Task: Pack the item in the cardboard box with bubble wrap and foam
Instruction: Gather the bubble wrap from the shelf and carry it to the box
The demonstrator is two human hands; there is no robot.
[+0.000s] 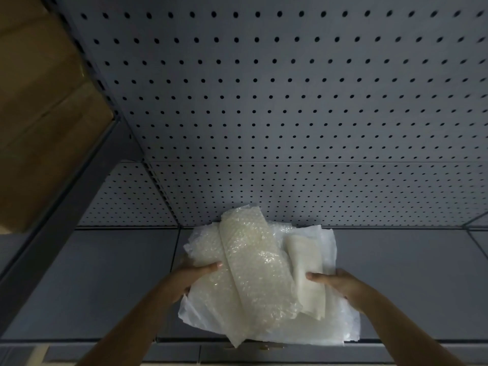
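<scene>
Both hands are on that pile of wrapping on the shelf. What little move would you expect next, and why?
Probably lifting the pile toward the person, off the shelf. The left hand grips the bubble wrap side and the right hand the foam sheets side, so the whole bundle is held from both edges. No box to pack is in view here, though cardboard shows at upper left.

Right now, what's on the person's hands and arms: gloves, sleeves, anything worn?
Nothing visible. The left hand and right hand are bare, without gloves, and no rings show on the fingers. Both forearms are bare to the frame edge: no sleeves, watch or bands.
</scene>
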